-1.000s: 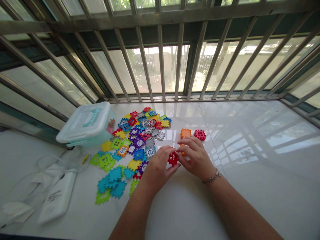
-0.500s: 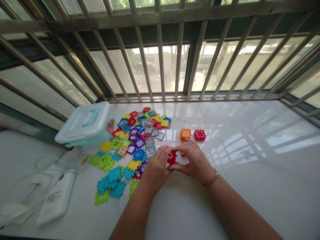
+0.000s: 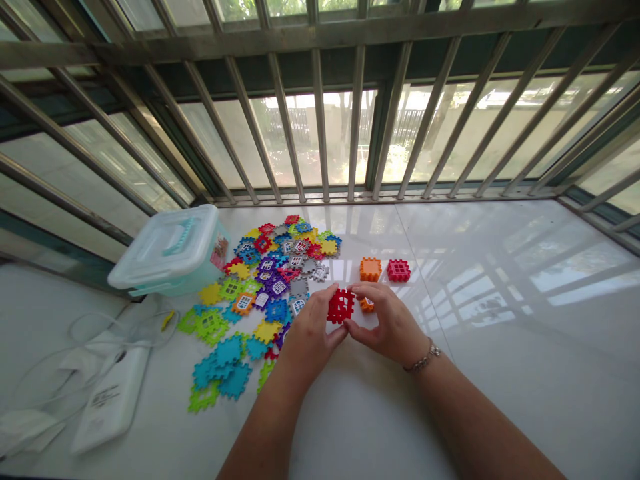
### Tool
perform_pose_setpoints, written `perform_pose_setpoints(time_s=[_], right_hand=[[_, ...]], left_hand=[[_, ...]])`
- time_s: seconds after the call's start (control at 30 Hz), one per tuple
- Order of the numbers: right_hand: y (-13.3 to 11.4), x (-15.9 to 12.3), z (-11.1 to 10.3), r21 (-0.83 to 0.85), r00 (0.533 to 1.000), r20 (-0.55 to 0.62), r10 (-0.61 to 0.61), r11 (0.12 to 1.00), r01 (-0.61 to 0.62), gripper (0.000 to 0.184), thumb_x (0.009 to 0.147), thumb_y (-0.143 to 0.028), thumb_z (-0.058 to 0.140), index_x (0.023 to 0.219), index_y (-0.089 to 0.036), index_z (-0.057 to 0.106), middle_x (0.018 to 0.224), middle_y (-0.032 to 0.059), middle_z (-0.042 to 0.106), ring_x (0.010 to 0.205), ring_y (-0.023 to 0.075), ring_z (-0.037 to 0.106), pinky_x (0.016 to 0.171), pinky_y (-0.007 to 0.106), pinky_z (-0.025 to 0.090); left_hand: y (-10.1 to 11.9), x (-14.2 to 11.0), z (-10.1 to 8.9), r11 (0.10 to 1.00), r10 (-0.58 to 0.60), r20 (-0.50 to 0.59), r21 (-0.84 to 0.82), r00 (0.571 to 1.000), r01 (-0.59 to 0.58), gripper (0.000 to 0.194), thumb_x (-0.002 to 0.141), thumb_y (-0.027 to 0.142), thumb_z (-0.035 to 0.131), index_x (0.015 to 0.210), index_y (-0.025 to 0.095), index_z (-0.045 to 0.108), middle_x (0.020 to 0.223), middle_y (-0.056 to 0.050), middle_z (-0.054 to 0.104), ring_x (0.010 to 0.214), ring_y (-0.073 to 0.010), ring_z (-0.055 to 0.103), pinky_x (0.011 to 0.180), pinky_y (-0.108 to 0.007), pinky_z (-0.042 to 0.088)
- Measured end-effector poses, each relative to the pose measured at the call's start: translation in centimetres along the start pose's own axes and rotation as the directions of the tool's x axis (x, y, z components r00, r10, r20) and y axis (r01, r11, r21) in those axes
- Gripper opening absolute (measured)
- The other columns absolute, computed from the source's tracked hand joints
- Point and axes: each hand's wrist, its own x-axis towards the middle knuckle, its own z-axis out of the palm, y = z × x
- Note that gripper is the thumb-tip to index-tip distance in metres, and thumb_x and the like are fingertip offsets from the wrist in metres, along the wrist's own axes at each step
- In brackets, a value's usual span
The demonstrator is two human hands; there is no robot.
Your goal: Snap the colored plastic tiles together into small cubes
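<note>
Two hands — left hand (image 3: pixel 313 327), right hand (image 3: pixel 387 325) — pinching one red plastic tile (image 3: pixel 341 306)

The red interlocking tile (image 3: pixel 341 306) is matt plastic; the sill (image 3: pixel 500 373) glossy, perhaps polished stone; the window bars (image 3: pixel 320 127) metal.

A red plastic building piece (image 3: pixel 341 306), square with notched edges and window-like cutouts, stands upright, held between the fingertips of the left hand (image 3: pixel 313 327) and right hand (image 3: pixel 387 323). A small orange plastic piece (image 3: pixel 367 305) sits just beside the right hand, partly hidden.
</note>
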Motion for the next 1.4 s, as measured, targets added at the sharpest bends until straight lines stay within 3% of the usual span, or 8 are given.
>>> perform_pose_setpoints(time_s=[0.23, 0.5, 0.67, 0.97, 1.23, 1.4], right_hand=[[-0.37, 0.20, 0.20, 0.056, 0.999, 0.047, -0.010, 0.998, 0.007, 0.065, 0.095, -0.017, 0.075, 0.153, -0.029, 0.049, 0.136, 0.0128, 0.074, 0.126, 0.0277, 0.074, 0.104, 0.047, 0.066], [-0.70, 0.33, -0.10, 0.134, 0.995, 0.097, 0.033, 0.990, -0.045, 0.049, 0.095, -0.016, 0.074, 0.139, -0.029, 0.056, 0.140, 0.0137, 0.073, 0.129, 0.0280, 0.073, 0.102, 0.047, 0.067], [-0.47, 0.25, -0.05, 0.135, 0.996, 0.081, 0.046, 0.989, -0.056, 0.053, 0.096, -0.026, 0.081, 0.142, -0.028, 0.054, 0.140, 0.0150, 0.072, 0.132, 0.0294, 0.072, 0.107, 0.048, 0.065], [-0.33, -0.10, 0.28, 0.069, 0.995, 0.070, 0.074, 0.994, -0.079, 0.048, 0.099, -0.036, 0.081, 0.141, -0.028, 0.058, 0.121, 0.0102, 0.078, 0.109, 0.0265, 0.079, 0.094, 0.043, 0.070], [-0.51, 0.06, -0.01, 0.102, 0.993, 0.078, 0.092, 0.990, -0.100, 0.051, 0.097, -0.020, 0.075, 0.143, -0.028, 0.056, 0.145, 0.0134, 0.074, 0.131, 0.0281, 0.075, 0.109, 0.045, 0.066], [-0.72, -0.10, 0.18, 0.112, 0.988, 0.102, 0.117, 0.985, -0.128, 0.053, 0.096, -0.019, 0.073, 0.145, -0.027, 0.056, 0.150, 0.0149, 0.072, 0.132, 0.0289, 0.075, 0.107, 0.045, 0.067]], left_hand=[[-0.14, -0.08, -0.09, 0.999, -0.053, -0.040, -0.005, 0.998, 0.053, 0.065, 0.092, 0.016, 0.081, 0.148, 0.025, 0.050, 0.134, -0.011, 0.071, 0.125, -0.0296, 0.072, 0.107, -0.044, 0.063], [-0.02, 0.04, -0.07, 1.000, -0.025, -0.069, -0.015, 0.997, 0.024, 0.063, 0.094, 0.016, 0.079, 0.149, 0.026, 0.050, 0.135, -0.012, 0.070, 0.127, -0.0297, 0.071, 0.109, -0.045, 0.062], [0.10, 0.25, -0.31, 1.000, 0.000, -0.078, 0.011, 0.997, 0.001, 0.061, 0.095, 0.016, 0.077, 0.149, 0.026, 0.049, 0.135, -0.012, 0.070, 0.128, -0.0311, 0.070, 0.109, -0.047, 0.061], [-0.16, 0.01, -0.31, 0.999, -0.035, -0.084, 0.038, 0.996, 0.038, 0.062, 0.095, 0.020, 0.080, 0.148, 0.027, 0.049, 0.134, -0.013, 0.071, 0.126, -0.0317, 0.072, 0.107, -0.046, 0.063], [-0.29, -0.05, -0.27, 0.997, -0.071, -0.086, 0.000, 0.994, 0.071, 0.059, 0.095, 0.020, 0.079, 0.147, 0.027, 0.051, 0.132, -0.011, 0.072, 0.121, -0.0289, 0.074, 0.103, -0.045, 0.066], [-0.26, -0.07, -0.23, 0.998, -0.059, -0.086, 0.009, 0.995, 0.060, 0.058, 0.096, 0.019, 0.078, 0.148, 0.028, 0.052, 0.131, -0.011, 0.072, 0.121, -0.0289, 0.074, 0.105, -0.046, 0.065]])
